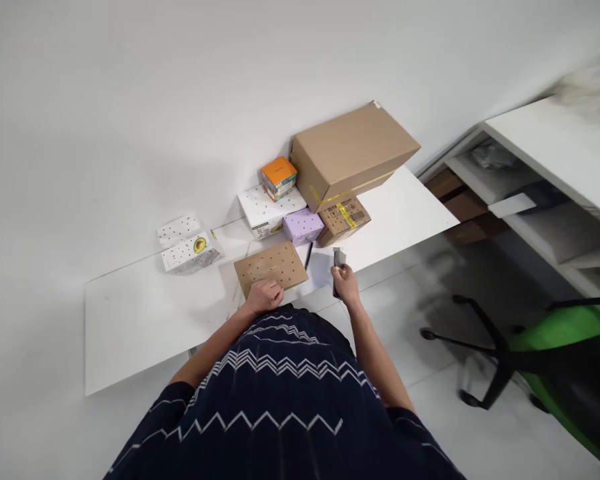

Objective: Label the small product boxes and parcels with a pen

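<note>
My left hand (265, 295) is curled closed and rests at the near edge of a flat brown box (271, 265) with small dark marks on its top. Whether anything is inside those fingers is hidden. In my right hand (347, 285), raised by the table's front edge, is a dark slim handheld device (336, 259), held upright; its top end is blurred. A black pen-like stick (309, 256) lies on the table just right of the brown box. Behind it stand a purple box (303, 225) and a small brown carton (344, 220) with yellow tape.
A large cardboard box (355, 147) stands at the back of the white table (130, 327). An orange box (279, 177) sits on a white box (253, 210). Left is a white box with an avocado picture (187, 255). A green chair (565, 340) and shelf unit (560, 153) are right.
</note>
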Action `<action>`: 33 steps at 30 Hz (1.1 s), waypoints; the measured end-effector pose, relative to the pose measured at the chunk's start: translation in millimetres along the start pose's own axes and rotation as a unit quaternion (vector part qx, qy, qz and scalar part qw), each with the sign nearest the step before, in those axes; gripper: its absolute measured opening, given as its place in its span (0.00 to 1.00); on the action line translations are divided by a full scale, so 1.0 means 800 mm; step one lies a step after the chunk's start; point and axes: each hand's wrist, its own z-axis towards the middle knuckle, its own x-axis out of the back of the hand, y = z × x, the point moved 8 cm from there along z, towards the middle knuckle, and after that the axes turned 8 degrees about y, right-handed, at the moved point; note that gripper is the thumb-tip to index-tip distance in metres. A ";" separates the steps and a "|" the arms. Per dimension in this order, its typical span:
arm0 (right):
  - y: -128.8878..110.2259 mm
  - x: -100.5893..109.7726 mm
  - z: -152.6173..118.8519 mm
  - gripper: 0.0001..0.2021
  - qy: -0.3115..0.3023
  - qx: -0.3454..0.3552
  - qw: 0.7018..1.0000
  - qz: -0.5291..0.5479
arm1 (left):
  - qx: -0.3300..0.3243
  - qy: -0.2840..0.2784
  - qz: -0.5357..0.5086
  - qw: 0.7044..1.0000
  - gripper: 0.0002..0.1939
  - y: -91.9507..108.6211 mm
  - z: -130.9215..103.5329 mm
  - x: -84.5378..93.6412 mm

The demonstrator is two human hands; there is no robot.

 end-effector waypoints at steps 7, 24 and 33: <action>-0.010 -0.029 0.021 0.32 0.041 0.023 0.963 -0.265 | 0.006 -0.021 -0.002 1.000 0.17 -0.002 0.000 0.000; -0.065 -0.049 -0.015 0.23 -0.074 0.181 0.959 -0.207 | 0.302 0.042 -0.113 0.946 0.17 -0.075 -0.045 0.053; -0.078 -0.111 -0.077 0.21 -0.175 0.226 0.946 -0.155 | 0.709 0.024 -0.305 0.635 0.27 -0.125 -0.166 0.021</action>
